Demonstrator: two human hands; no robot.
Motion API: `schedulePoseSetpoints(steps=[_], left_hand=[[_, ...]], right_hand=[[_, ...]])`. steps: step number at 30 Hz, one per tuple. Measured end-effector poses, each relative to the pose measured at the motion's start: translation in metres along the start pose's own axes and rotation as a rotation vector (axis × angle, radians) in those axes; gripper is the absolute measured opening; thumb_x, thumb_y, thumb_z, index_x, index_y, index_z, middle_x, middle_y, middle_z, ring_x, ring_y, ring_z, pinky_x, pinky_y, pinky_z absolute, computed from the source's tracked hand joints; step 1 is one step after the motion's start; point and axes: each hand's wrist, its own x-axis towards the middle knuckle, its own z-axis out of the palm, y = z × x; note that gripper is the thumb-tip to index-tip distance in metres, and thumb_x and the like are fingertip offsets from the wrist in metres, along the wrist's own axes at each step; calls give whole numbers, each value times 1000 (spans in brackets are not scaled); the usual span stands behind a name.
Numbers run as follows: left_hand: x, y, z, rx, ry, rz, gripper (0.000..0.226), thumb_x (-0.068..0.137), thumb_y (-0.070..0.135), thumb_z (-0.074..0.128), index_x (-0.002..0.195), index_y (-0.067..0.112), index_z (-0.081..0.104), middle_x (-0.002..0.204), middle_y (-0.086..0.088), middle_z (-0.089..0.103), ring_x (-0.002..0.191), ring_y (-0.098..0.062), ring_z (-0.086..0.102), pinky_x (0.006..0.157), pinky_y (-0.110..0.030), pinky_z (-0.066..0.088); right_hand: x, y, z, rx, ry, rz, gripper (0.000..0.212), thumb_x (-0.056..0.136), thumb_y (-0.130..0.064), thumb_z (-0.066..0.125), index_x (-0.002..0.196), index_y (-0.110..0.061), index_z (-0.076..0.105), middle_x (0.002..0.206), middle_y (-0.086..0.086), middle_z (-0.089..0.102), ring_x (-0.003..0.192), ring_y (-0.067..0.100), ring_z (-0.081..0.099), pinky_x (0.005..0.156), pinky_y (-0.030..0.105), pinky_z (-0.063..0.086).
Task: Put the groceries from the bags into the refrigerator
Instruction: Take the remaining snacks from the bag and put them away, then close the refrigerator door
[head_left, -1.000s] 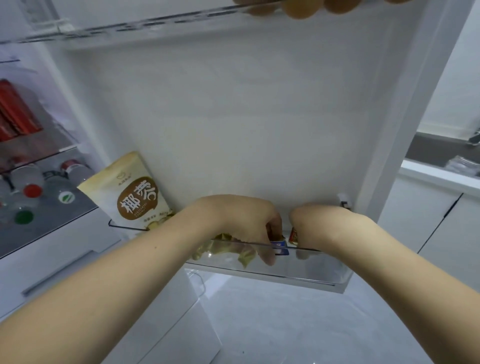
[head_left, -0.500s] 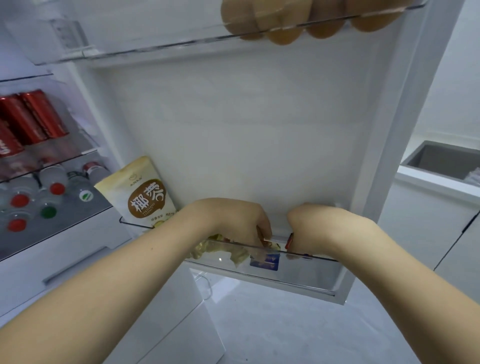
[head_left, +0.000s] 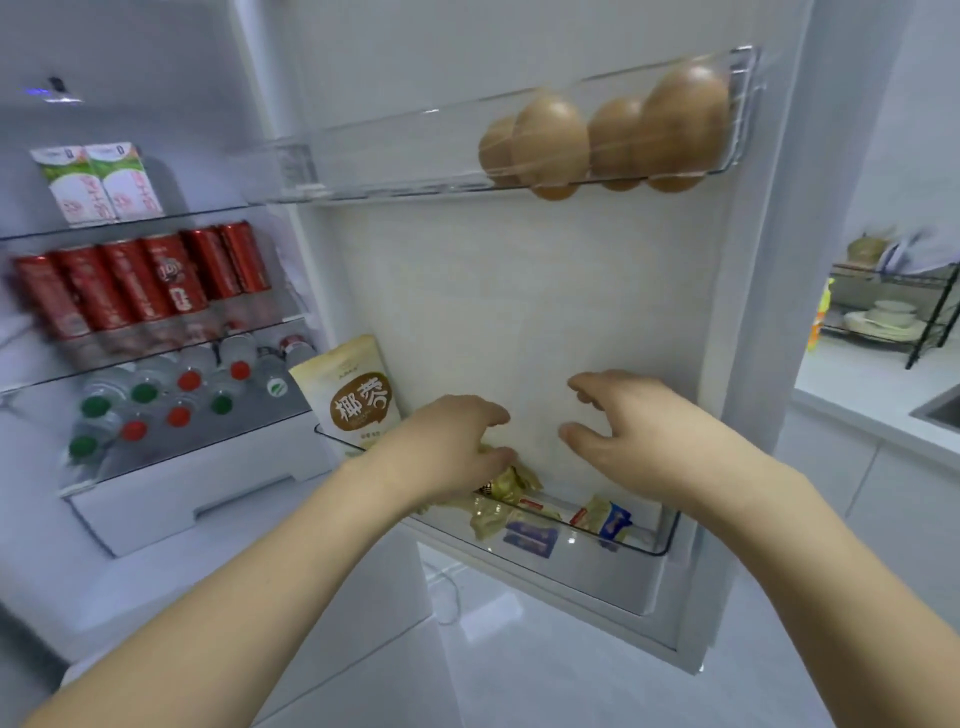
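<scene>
Now our left hand (head_left: 457, 441) over the lower door bin (head_left: 644, 540), fingers loosely curled, empty, right hand (head_left: 623, 426) spread wide, empty, snack packets (head_left: 602, 517) in bin at 5 o'clock of left hand, eggs (head_left: 613, 135) at 12

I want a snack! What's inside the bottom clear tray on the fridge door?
The bottom door tray holds a tall cream pouch, gold-wrapped candies and small blue-and-yellow packets. The left hand covers part of the tray, so anything beneath it can't be seen.
</scene>
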Motion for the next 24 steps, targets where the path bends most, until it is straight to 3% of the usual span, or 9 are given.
schedulePoseSetpoints(steps=[8, 11, 16, 21, 24], left_hand=[[-14, 22, -4, -1, 233, 38, 59, 96, 46, 52, 148, 20, 41, 152, 1, 43, 135, -18, 45, 107, -28, 37], [-25, 40, -9, -39, 384, 47, 56, 95, 42, 56, 145, 19, 46, 148, 0, 47, 132, -19, 47, 103, -25, 35], [-47, 83, -17, -43, 628, 72, 50, 94, 42, 56, 135, 14, 54, 136, -2, 56, 124, -16, 49, 98, -16, 31], [-46, 134, -24, -92, 777, 97, 43, 94, 38, 61, 129, 13, 58, 126, -1, 60, 115, -14, 54, 95, -18, 38], [-37, 159, -25, -124, 788, 65, 50, 94, 42, 61, 134, 14, 52, 129, -2, 58, 117, -16, 55, 96, -28, 44]], right_hand=[[-30, 7, -24, 162, 394, -185, 46, 99, -32, 47, 141, -15, 47, 139, 0, 53, 128, 14, 47, 101, 17, 30], [-39, 15, -36, 234, 511, -298, 44, 96, -31, 46, 134, -10, 54, 128, 1, 59, 120, 13, 53, 98, 18, 37], [-48, 39, -56, 347, 795, -469, 33, 93, -11, 51, 123, -1, 59, 117, 9, 62, 111, 19, 57, 98, 26, 44], [-44, 66, -79, 428, 1013, -400, 39, 91, -4, 49, 128, 3, 54, 128, 16, 54, 124, 25, 49, 110, 29, 35], [-41, 75, -84, 541, 958, -232, 52, 94, -11, 48, 145, -3, 37, 147, 12, 39, 139, 23, 35, 118, 34, 26]])
